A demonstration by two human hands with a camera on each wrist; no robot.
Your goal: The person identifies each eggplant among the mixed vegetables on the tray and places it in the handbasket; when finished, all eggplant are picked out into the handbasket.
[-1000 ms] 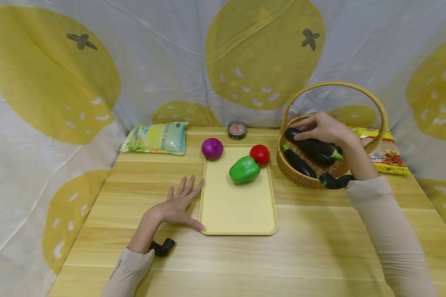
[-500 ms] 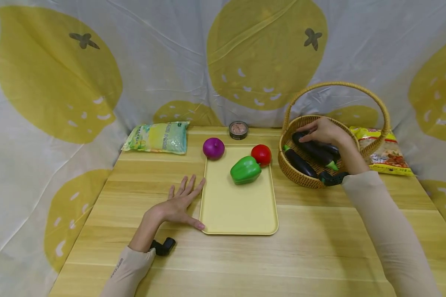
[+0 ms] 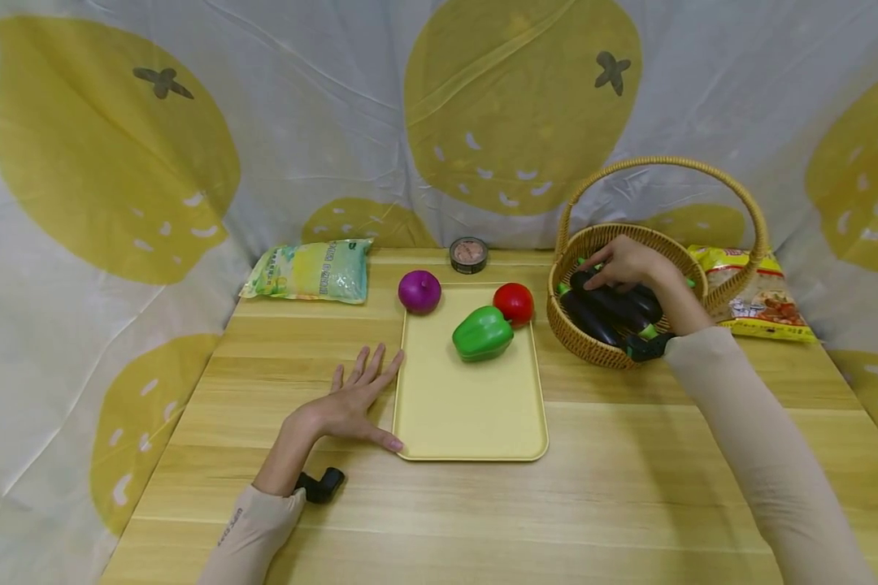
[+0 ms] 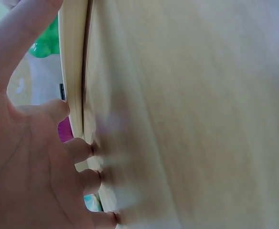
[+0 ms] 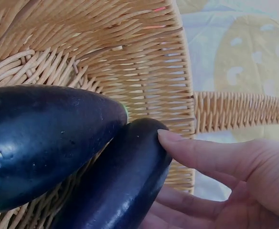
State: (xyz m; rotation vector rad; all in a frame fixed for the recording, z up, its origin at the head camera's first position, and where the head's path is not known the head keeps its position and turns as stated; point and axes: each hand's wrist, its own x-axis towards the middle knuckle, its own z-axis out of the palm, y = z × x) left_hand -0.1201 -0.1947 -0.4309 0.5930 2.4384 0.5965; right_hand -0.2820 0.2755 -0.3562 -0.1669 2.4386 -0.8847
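Inside the wicker basket, at the right of the table, my right hand holds a dark purple eggplant by its rounded end. The thumb presses on one side and the fingers lie along the other. Another eggplant lies beside it, and a further one is partly hidden by the hand. My left hand is spread at the left side of a pale yellow tray, its thumb touching the tray's near left corner. On the tray are a green bell pepper and a red tomato.
A purple onion sits at the tray's far left corner. Behind the tray stands a small round tin. A green-yellow packet lies back left, a yellow-red packet right of the basket. The basket's tall handle arches overhead.
My right hand has lowered the eggplant from above the others down among them in the basket. The left hand and the tray have stayed in place.
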